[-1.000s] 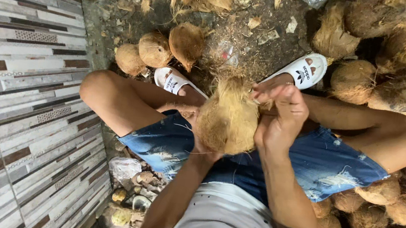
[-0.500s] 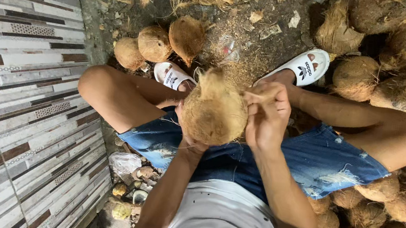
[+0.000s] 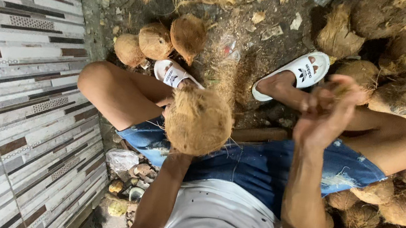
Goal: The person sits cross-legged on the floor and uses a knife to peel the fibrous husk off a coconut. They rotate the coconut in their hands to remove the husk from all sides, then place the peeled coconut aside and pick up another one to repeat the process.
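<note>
My left hand (image 3: 175, 157) holds a round, fibrous brown coconut (image 3: 198, 121) from underneath, above my lap; the coconut hides most of that hand. My right hand (image 3: 324, 116) is off to the right over my right knee, apart from the coconut. It is blurred, with its fingers pinched on what looks like a small tuft of husk (image 3: 343, 88). I am seated in blue denim shorts (image 3: 259, 162), with white sandals (image 3: 298, 71) on the dirt floor.
A big pile of husky coconuts (image 3: 401, 97) fills the right side and runs down to the lower right. Three cleaner coconuts (image 3: 156, 41) lie by my left foot. A striped tiled wall (image 3: 14, 96) is on the left, with scraps (image 3: 129, 172) at its base. Husk fibre litters the ground.
My right hand left the top of the coconut and swung away to the right. My left hand lowered the coconut slightly and turned it.
</note>
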